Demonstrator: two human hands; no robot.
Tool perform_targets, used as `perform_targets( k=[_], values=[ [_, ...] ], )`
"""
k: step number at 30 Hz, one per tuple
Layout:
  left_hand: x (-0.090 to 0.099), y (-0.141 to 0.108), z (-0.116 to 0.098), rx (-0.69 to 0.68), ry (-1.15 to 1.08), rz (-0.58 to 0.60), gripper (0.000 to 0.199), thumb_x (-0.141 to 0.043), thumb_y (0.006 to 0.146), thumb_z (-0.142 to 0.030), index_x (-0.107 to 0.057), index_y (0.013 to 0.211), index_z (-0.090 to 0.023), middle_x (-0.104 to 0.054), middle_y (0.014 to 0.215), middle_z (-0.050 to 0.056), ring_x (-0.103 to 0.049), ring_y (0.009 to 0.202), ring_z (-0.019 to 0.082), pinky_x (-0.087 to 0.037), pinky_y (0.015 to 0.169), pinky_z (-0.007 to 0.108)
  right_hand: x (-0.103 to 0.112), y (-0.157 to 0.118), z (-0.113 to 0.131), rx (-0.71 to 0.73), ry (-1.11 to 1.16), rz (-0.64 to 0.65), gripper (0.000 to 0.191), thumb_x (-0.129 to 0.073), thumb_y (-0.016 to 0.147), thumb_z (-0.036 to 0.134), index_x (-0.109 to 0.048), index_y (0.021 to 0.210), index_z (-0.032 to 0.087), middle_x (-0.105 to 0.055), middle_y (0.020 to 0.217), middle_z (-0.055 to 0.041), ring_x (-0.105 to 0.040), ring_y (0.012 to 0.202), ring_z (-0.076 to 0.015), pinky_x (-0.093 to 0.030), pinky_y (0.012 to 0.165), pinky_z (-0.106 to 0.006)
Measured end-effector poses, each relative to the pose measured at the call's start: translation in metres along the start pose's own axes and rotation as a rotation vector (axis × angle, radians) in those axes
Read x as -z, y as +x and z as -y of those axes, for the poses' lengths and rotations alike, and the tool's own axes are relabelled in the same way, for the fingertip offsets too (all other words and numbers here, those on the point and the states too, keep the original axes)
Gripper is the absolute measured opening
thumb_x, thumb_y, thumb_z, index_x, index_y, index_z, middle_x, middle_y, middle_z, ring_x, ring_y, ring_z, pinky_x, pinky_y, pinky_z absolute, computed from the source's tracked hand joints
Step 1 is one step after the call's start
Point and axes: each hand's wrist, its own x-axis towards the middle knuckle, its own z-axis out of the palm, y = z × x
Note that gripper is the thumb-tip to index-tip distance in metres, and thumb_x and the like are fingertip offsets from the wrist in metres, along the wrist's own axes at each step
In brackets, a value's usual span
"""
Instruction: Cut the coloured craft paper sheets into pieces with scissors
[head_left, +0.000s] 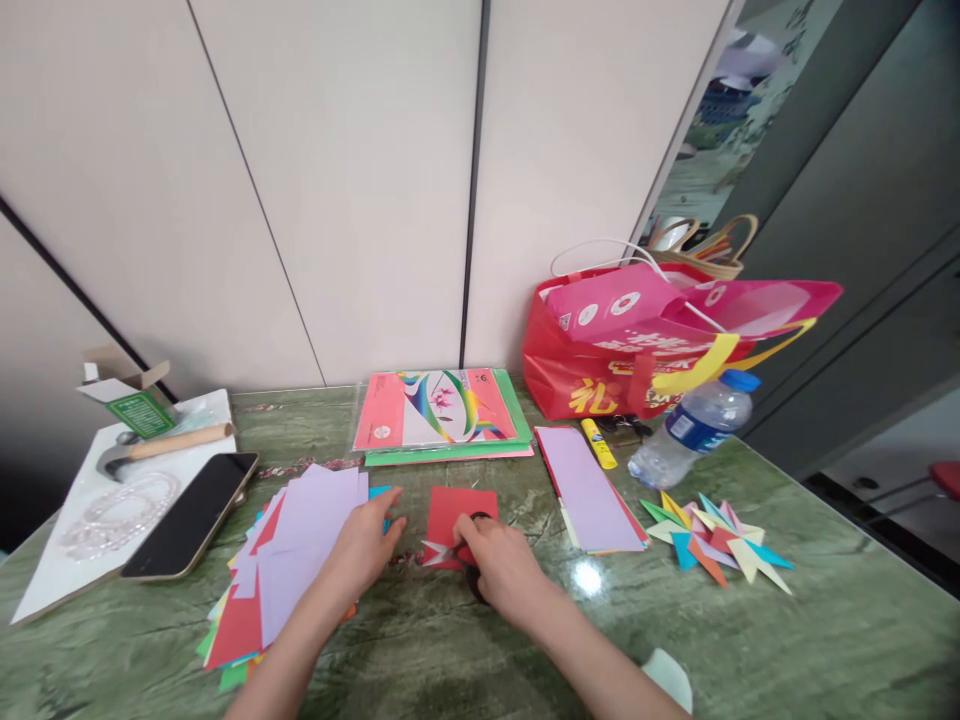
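A red paper square (461, 503) lies on the green marbled table (420, 660) in the middle. My right hand (502, 560) is closed on black-handled scissors (442, 553), whose blades point left over the lower part of the square. To the left, my left hand (373, 532) has its fingers apart and holds nothing. It is between the red square and a loose pile of coloured paper (307, 530), purple and red sheets on top, and hides part of a blue sheet.
Purple strips (589, 490), a yellow glue stick (598, 443), a bottle (694, 425), folded paper stars (720, 540) and a red bag (577, 360) stand or lie right. Paper packs (442, 410) lie behind; a phone (191, 515), hammer (180, 440) and box (139, 400) are left.
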Motion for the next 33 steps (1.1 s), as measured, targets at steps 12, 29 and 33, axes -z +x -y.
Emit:
perform_targets(
  k=[12,29,33],
  values=[
    [-0.007,0.003,0.002,0.065,-0.257,0.041,0.048,-0.054,0.064,-0.029,-0.055,0.108,-0.011,-0.065,0.100,0.016,-0.062,0.088,0.025,-0.047,0.073,0.035,-0.003,0.007,-0.009,-0.146,0.358,-0.331,0.013,-0.045,0.076,0.013,-0.048,0.087,0.019,-0.064,0.073,-0.0032,-0.061,0.066,-0.0163,-0.040,0.057,-0.022],
    [0.002,-0.003,-0.019,0.109,-0.805,-0.187,0.030,-0.075,0.046,-0.031,-0.062,0.067,-0.014,-0.062,0.055,0.001,-0.058,0.052,0.014,-0.047,0.051,0.025,0.004,0.013,-0.011,-0.379,1.421,-0.717,0.035,-0.075,0.054,0.026,-0.052,0.079,0.020,-0.065,0.067,0.0018,-0.059,0.062,-0.0128,-0.046,0.060,-0.024],
    [0.003,-0.004,-0.022,0.086,-0.818,-0.220,0.029,-0.075,0.045,-0.029,-0.059,0.065,-0.015,-0.061,0.055,0.000,-0.058,0.053,0.013,-0.047,0.051,0.023,0.005,0.012,-0.010,-0.383,1.393,-0.731,0.034,-0.075,0.055,0.026,-0.052,0.079,0.021,-0.065,0.067,0.0027,-0.059,0.063,-0.0130,-0.045,0.061,-0.024]
  ],
)
